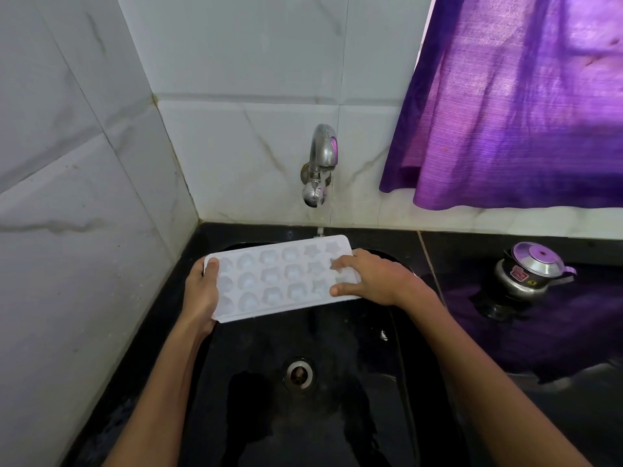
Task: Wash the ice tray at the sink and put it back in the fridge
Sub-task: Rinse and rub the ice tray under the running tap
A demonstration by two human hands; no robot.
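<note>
Centre frame: white ice tray [279, 278] held level over black sink [337, 416]; left hand [200, 298] and right hand [374, 281] grasp its 2 ends below the tap [320, 163].

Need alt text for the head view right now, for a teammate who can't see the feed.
Two bare hands hold a white ice tray level over a black sink, just below a wall tap: the left hand grips its left end, the right hand its right end. A small steel pot sits on the counter to the right, under a purple curtain.
</note>
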